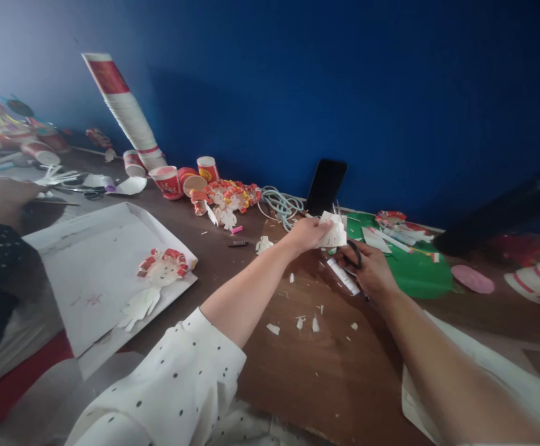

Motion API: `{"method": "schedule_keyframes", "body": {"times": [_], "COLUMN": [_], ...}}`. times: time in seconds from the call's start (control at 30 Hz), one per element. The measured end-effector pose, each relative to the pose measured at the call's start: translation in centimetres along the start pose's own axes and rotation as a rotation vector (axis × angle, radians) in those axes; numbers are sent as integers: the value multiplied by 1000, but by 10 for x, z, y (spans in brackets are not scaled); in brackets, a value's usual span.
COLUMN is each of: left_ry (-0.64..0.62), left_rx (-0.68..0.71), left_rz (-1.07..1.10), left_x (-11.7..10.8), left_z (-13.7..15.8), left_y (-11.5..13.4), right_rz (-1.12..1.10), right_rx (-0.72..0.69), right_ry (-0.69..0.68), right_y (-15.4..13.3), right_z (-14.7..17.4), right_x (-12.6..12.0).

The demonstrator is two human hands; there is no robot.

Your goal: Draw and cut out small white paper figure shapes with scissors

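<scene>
Over the far part of the brown table, my left hand (307, 234) pinches a piece of white paper (333, 229) between thumb and fingers. My right hand (372, 267) has its fingers in the black handles of a pair of scissors (354, 254); the blades reach up behind the paper and are mostly hidden. Just below the hands lies a white tube (343, 277). Small paper scraps (315, 324) are scattered nearer to me. A cut white paper figure (265, 245) rests left of my left hand.
A black phone (326, 186) leans on the blue wall beside a coiled cable (281, 204). Paper cups (166, 181) and a tall cup stack (128, 114) stand left. A green sheet (418, 272) lies right. A paper doll (162, 272) rests on white board (88, 272). Another person's hand (2, 195) is far left.
</scene>
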State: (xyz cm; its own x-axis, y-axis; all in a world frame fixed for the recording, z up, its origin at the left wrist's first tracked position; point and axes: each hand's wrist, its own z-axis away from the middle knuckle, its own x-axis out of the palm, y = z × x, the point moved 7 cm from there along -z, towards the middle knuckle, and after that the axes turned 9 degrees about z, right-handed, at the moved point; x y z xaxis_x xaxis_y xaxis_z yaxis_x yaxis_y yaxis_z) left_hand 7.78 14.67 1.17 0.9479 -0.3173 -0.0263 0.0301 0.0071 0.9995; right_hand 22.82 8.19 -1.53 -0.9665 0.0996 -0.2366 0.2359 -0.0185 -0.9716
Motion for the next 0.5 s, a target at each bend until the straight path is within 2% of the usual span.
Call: {"method": "schedule_keyframes", "body": {"times": [0.13,0.37,0.5], "left_ry": [-27,5,5], "left_rx": [0,-26,-7], "left_rz": [1,78,30], "left_x": [1,1,3], "left_z": [-3,0,0], "left_y": [-4,-4,-4], "right_rz": [-10,-2,10], "right_rx": [-3,-5,-24], "right_ry": [-19,12,9], "right_y": [1,-6,-4], "right_z": [-1,1,0], "right_x": [0,1,1]}}
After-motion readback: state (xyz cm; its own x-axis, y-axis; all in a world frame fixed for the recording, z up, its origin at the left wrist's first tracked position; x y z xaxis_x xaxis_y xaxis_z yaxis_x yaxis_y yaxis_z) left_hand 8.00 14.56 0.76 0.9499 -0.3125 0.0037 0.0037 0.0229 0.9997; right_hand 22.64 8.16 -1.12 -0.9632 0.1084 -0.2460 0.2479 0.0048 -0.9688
